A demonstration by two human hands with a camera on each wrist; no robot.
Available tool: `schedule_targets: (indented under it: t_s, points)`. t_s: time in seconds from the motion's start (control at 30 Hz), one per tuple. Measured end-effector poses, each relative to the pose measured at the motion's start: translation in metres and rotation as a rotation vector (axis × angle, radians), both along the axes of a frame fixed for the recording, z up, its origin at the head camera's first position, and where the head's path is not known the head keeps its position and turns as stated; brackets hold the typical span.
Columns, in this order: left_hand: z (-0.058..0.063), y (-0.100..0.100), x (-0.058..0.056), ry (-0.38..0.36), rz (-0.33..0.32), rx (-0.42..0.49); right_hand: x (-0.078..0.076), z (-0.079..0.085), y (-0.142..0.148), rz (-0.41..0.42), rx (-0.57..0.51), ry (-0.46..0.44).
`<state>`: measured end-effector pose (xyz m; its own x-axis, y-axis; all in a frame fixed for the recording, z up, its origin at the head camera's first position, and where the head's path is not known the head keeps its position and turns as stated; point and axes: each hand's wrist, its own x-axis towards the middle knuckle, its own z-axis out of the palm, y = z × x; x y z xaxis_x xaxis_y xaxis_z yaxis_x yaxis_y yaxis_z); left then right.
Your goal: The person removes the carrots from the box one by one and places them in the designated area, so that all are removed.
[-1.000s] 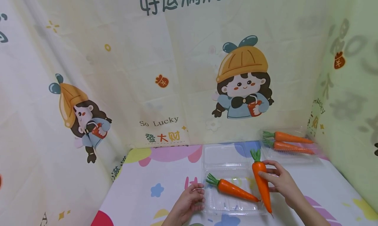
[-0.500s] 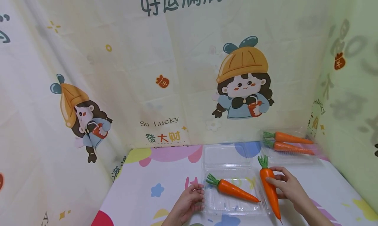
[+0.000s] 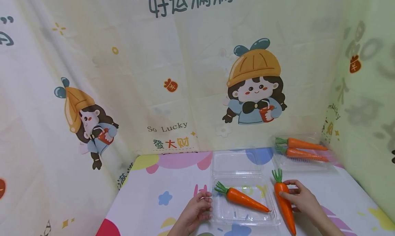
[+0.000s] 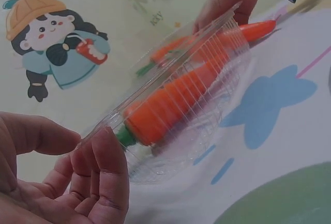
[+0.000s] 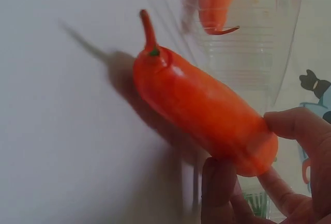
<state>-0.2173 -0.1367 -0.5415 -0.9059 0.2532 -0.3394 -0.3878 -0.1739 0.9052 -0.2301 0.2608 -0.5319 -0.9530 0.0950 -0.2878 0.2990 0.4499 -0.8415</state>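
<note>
An opened clear plastic clamshell box point(image 3: 226, 213) lies on the table with one orange carrot point(image 3: 247, 199) in its base. At its left side my left hand point(image 3: 195, 210) pinches the rim between thumb point(image 4: 46, 133) and fingers, as the left wrist view shows. Just right of the box my right hand point(image 3: 303, 200) grips a second carrot point(image 3: 284, 207) near its thick end, green top pointing away and tip toward me. In the right wrist view this carrot point(image 5: 201, 107) is held between thumb and fingers, its shadow beside it on the table.
Another clear plastic box point(image 3: 308, 165) with two carrots point(image 3: 305, 143) stands at the back right, near the curtain. A printed cloth point(image 3: 203, 74) hangs behind and at both sides. The table point(image 3: 148, 198) has a coloured pattern.
My right hand has moved the held carrot rightward and toward me, from over the box's right edge to beside it. My left hand has stayed at the box's left rim.
</note>
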Motion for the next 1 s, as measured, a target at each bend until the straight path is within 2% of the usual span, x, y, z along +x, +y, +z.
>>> schedule_targets:
  t_s: [0.2, 0.33, 0.73, 1.0]
  points:
    - [-0.0014, -0.0011, 0.0001, -0.021, 0.007, 0.003, 0.0000, -0.0076, 0.0002, 0.019, 0.037, -0.037]
    - [-0.0014, -0.0011, 0.0001, -0.018, 0.005, 0.007, 0.0005, -0.0073, -0.0015, 0.023, 0.053, -0.041]
    - [0.0000, -0.0008, -0.0022, -0.029, 0.001, 0.008, 0.0032, 0.0015, 0.0033, 0.037, 0.150, 0.060]
    - [0.0002, -0.0007, -0.0030, -0.036, -0.002, 0.016, 0.0021, 0.0007, 0.0053, 0.039, 0.156, 0.053]
